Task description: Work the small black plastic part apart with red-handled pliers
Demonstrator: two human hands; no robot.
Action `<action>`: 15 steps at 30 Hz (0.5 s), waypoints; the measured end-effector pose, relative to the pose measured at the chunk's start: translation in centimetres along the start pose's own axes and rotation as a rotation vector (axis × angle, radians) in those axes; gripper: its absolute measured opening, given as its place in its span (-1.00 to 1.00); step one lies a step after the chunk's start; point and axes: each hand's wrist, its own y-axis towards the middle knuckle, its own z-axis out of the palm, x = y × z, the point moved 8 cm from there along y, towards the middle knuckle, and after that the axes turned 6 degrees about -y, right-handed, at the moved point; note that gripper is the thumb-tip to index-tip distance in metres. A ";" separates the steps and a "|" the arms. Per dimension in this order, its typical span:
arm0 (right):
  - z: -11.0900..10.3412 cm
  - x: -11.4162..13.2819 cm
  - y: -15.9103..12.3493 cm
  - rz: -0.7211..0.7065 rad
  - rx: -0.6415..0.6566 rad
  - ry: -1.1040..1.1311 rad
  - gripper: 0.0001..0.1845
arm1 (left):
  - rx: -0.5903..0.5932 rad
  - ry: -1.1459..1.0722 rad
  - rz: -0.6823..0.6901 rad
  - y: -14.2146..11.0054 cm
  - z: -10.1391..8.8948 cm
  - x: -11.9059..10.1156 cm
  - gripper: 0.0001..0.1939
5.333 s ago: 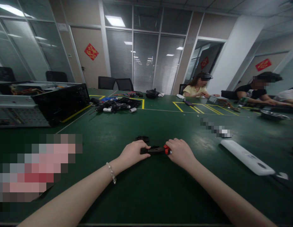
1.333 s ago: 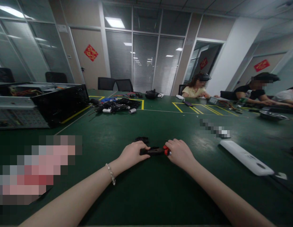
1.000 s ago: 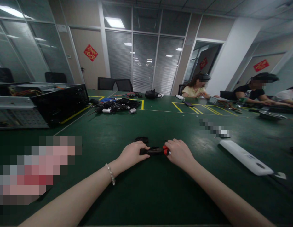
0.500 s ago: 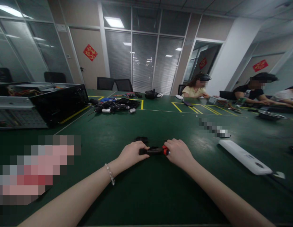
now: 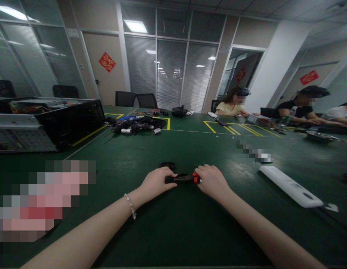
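Spanning the gap between both hands in the head view, a dark tool [image 5: 185, 179] with red grips [image 5: 196, 178], seemingly pliers, lies crosswise low over the green table [image 5: 173, 231], straight ahead of the wearer. The left hand [image 5: 156, 181], a bead bracelet [image 5: 130, 206] at its wrist, pinches a dark piece [image 5: 170, 179] at the tool's far end between thumb and fingers; whether that piece is separate or part of the tool, I cannot tell. The right hand [image 5: 214, 179] curls around the red grips, its fingertips largely hidden.

Just beyond the left hand sits a small black part [image 5: 167, 164], touched by neither hand. A white power strip [image 5: 291, 186] lies well to the right, and a heap of cables [image 5: 137, 125] farther back.

The step in hand appears to be steadying the dark piece while working the tool on it. A next move from this grip would call for a firm left pinch, a controlled squeeze or turn by the right, and fingertips clear of the jaws.
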 end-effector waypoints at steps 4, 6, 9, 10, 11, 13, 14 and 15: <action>0.0 -0.1 0.0 0.001 0.016 -0.002 -0.75 | -0.012 0.000 0.007 -0.1 -0.1 0.0 -0.66; 0.0 -0.1 0.0 0.003 0.021 -0.004 -0.76 | -0.011 0.000 0.008 -0.1 0.0 0.1 -0.66; -0.1 -0.1 0.0 0.006 0.017 -0.004 -0.76 | -0.012 -0.001 0.019 0.0 0.1 0.2 -0.65; -0.1 -0.1 0.0 0.006 0.017 -0.003 -0.76 | -0.015 0.001 0.025 0.0 0.1 0.3 -0.65; -0.1 0.0 0.0 0.005 0.018 -0.003 -0.75 | -0.018 0.003 0.031 0.0 0.1 0.3 -0.65; -0.1 0.0 0.1 0.004 0.017 -0.004 -0.75 | -0.025 0.007 0.041 0.1 0.2 0.3 -0.66; -0.1 0.0 0.1 0.003 0.014 -0.004 -0.75 | -0.029 0.009 0.043 0.1 0.2 0.3 -0.66; -0.1 0.0 0.1 0.002 0.008 -0.003 -0.75 | -0.032 0.010 0.045 0.1 0.2 0.2 -0.66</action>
